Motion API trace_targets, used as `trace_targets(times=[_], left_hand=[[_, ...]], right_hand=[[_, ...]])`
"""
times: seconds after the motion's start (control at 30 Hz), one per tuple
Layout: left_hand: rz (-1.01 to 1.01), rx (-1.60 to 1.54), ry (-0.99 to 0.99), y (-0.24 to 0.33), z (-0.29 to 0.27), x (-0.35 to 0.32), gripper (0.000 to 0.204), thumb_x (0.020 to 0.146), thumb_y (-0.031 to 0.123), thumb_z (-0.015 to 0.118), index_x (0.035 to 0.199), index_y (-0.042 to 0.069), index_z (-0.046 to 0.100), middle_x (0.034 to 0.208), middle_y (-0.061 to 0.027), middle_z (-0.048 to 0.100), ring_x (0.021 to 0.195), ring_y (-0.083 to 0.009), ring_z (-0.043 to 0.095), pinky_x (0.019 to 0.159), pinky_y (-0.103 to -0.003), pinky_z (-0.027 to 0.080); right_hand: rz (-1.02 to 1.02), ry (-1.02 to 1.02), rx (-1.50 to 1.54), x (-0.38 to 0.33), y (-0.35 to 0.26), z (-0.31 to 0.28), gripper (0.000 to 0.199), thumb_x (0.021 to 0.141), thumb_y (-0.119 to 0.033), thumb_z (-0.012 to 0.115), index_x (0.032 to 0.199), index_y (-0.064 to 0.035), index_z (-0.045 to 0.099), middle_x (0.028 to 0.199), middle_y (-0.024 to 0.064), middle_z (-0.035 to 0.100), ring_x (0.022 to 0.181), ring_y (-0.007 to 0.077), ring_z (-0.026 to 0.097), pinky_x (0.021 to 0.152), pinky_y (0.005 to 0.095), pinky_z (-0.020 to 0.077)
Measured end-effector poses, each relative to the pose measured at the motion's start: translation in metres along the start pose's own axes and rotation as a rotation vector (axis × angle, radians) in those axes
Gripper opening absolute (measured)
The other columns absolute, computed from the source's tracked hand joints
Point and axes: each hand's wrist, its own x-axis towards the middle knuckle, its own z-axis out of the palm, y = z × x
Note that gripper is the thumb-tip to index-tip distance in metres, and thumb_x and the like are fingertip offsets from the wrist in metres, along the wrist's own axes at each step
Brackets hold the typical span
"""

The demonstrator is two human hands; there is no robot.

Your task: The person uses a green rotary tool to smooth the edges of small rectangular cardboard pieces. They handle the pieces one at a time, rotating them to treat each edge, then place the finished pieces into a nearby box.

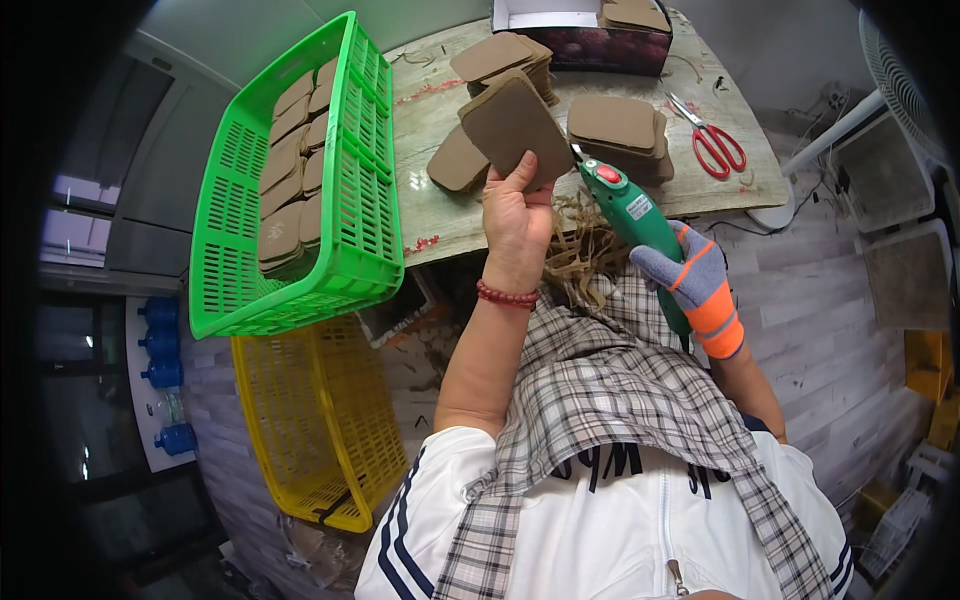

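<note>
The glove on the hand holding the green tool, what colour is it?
The glove on the right hand is grey with orange bands, clearest in the head view.

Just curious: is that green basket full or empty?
Partly full: the green basket holds rows of brown pads along one side; the rest shows bare mesh.

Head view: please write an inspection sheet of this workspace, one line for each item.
Surface: worn wooden table, pale with red marks.
Job's things: brown pad held up in the left hand; green power cutter in the gloved right hand, its tip at the pad's edge.
Clutter: pad stacks on the table, red scissors, dark box with more pads, trimmed strips at the table edge.
Grippers: left hand bare, pinching the pad; right hand closed round the cutter.
Cables: thin dark cable right of the table.
Surroundings: green crate with pads, yellow crate below, fan, blue jugs.
</note>
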Motion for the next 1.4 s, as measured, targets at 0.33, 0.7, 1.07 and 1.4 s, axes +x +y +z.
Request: trace_targets(times=[0.33, 0.7, 1.07, 1.4], left_hand=[[-0.161, 0.135, -0.079, -0.014, -0.017, -0.024, 0.025, 0.085, -0.006, 0.058, 0.108, 0.003, 0.058, 0.108, -0.0088, 0.063, 0.101, -0.0207, 0.06, 0.086, -0.034, 0.05], [-0.1, 0.523, -0.201, 0.033, -0.038, -0.018, 0.031, 0.079, -0.013, 0.058, 0.106, 0.0, 0.061, 0.101, -0.0092, 0.067, 0.09, -0.0159, 0.065, 0.081, -0.027, 0.053], [-0.25, 0.974, -0.395, 0.105, -0.037, -0.001, 0.036, 0.073, -0.014, 0.06, 0.108, -0.004, 0.061, 0.1, -0.0067, 0.066, 0.087, -0.0115, 0.062, 0.08, -0.024, 0.05], [-0.474, 1.083, -0.377, 0.104, -0.032, -0.014, 0.034, 0.071, -0.015, 0.061, 0.104, -0.004, 0.062, 0.096, -0.0026, 0.065, 0.086, -0.0083, 0.059, 0.077, -0.022, 0.048]], right_hand=[[-0.052, 0.057, -0.028, 0.005, 0.001, -0.007, 0.03, 0.079, -0.018, 0.073, 0.096, 0.0019, 0.058, 0.068, 0.0027, 0.06, 0.053, 0.0067, 0.053, 0.05, 0.0211, 0.0432], [-0.001, -0.013, -0.052, -0.002, -0.005, -0.015, 0.043, 0.075, -0.024, 0.078, 0.103, 0.0035, 0.06, 0.071, 0.0021, 0.062, 0.057, 0.0049, 0.053, 0.053, 0.0205, 0.0433], [-0.024, -0.172, -0.127, -0.003, 0.001, -0.007, 0.042, 0.075, -0.02, 0.076, 0.107, 0.0014, 0.059, 0.078, 0.0022, 0.063, 0.065, 0.0055, 0.056, 0.058, 0.0213, 0.0463], [-0.051, -0.168, -0.18, 0.0, 0.001, 0.0, 0.033, 0.077, -0.015, 0.073, 0.103, 0.0008, 0.06, 0.073, 0.0008, 0.061, 0.06, 0.0051, 0.055, 0.054, 0.021, 0.0451]])
